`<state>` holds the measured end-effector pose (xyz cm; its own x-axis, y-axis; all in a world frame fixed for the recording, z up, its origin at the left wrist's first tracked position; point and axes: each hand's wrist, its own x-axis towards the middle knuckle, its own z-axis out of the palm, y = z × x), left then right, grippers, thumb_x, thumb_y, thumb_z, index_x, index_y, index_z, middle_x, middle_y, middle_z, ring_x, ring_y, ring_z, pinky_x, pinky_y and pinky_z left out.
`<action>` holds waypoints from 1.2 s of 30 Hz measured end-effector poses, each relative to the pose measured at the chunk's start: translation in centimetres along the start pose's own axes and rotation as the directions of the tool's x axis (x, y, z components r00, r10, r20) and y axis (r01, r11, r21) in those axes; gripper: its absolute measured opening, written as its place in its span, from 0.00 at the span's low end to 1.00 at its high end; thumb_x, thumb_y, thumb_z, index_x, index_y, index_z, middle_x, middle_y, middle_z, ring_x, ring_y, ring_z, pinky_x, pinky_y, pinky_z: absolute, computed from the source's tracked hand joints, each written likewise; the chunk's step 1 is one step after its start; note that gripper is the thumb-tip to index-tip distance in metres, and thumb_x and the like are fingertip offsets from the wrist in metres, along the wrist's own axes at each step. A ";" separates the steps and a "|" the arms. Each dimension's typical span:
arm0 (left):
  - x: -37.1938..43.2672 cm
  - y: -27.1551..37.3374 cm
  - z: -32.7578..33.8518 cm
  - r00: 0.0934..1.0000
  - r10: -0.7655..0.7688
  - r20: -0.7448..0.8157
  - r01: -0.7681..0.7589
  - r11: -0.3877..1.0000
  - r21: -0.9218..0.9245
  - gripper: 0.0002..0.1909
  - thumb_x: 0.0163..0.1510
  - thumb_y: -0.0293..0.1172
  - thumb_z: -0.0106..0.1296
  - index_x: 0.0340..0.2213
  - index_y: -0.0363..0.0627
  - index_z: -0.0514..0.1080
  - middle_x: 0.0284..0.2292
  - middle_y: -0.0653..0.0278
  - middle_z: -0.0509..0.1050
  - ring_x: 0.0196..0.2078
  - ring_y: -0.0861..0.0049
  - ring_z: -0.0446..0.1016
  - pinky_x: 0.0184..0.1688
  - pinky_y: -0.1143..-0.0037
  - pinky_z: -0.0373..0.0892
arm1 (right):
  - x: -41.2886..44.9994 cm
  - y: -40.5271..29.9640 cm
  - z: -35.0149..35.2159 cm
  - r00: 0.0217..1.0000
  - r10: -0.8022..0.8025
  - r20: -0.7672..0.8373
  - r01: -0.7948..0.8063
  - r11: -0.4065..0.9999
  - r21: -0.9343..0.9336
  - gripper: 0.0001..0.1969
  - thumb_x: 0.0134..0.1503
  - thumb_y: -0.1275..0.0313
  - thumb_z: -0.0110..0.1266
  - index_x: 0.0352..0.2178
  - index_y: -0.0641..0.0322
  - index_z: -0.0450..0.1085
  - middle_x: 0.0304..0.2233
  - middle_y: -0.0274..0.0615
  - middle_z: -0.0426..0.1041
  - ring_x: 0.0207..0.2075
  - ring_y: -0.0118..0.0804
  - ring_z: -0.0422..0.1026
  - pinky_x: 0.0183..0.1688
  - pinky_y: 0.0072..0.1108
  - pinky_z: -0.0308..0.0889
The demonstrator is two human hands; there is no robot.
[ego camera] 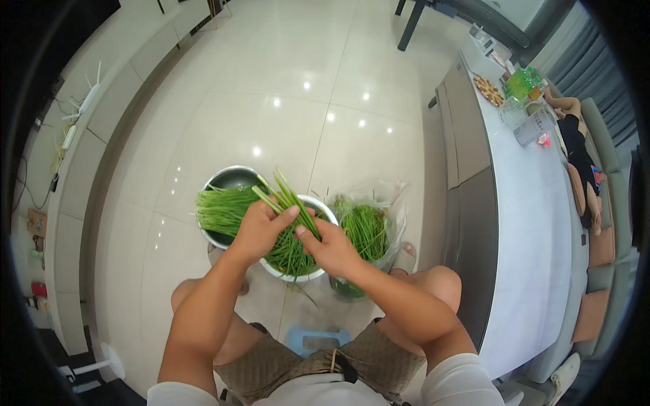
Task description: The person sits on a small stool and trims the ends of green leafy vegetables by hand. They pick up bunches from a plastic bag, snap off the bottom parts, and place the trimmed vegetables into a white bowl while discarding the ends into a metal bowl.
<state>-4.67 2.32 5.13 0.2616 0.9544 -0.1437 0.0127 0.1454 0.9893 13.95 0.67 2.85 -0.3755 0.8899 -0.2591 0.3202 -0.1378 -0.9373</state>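
Note:
A small bunch of long green stalks (290,195), likely garlic chives, is held between my two hands, pale ends pointing up and away. My left hand (263,226) grips it with the thumb on top, and my right hand (330,246) pinches its lower end. Below them, a white basin (331,210) holds loose, tangled chives (292,256), partly hidden by my hands. Left of it, a metal bowl (231,174) contains chives laid side by side (223,207). At the right, a clear plastic bag (398,218) holds more chives (364,231).
A blue plastic stool (317,340) is between my legs on the glossy tiled floor (244,116). A long low cabinet (117,101) runs along the left. To the right stands a white-topped table (528,243) with bottles (519,83) and a pitcher (533,127); a person (576,147) lies on the sofa beyond.

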 end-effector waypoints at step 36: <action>1.9 -5.6 -2.8 0.979 -0.078 -0.186 -0.134 0.438 -0.889 0.18 0.70 0.47 0.41 0.30 0.49 0.64 0.22 0.72 0.61 0.20 0.85 0.59 0.24 0.84 0.63 | 1.0 3.5 2.6 0.986 -0.144 0.083 0.143 0.989 0.027 0.22 0.68 0.59 0.42 0.30 0.67 0.73 0.22 0.47 0.75 0.26 0.45 0.75 0.33 0.33 0.69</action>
<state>-6.93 4.01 -0.80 0.0756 0.9719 -0.2229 -0.8876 0.1675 0.4292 12.43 -0.01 -1.31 -0.4890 0.8610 -0.1396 0.2400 -0.0211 -0.9705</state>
